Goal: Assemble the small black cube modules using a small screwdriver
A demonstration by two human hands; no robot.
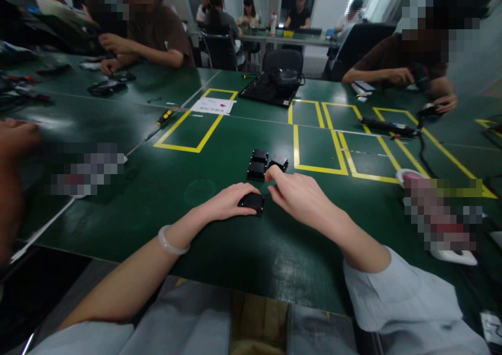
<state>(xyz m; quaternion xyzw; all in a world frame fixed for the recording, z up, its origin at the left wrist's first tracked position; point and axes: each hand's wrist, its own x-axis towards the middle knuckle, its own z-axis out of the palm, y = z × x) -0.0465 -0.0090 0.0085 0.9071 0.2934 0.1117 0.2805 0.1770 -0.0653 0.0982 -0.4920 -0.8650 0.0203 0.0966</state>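
My left hand [235,201] lies on the green table [235,261] with its thumb and fingers around a small flat black block [252,203]. Close to the block's right side, my right hand [288,190] is closed in a pinch; what it holds, if anything, is too small to name. Just beyond the hands are two black blocks [258,170] set one behind the other. Another black block [278,161] sits to their right, partly behind my right fingers.
Yellow tape rectangles [319,169] mark the table. A yellow-black screwdriver [164,116] and paper sheet [213,106] lie back left, a black panel [266,89] at the back. A blurred white-edged object [457,255] is at right. People sit around; someone's hand [18,135] is far left.
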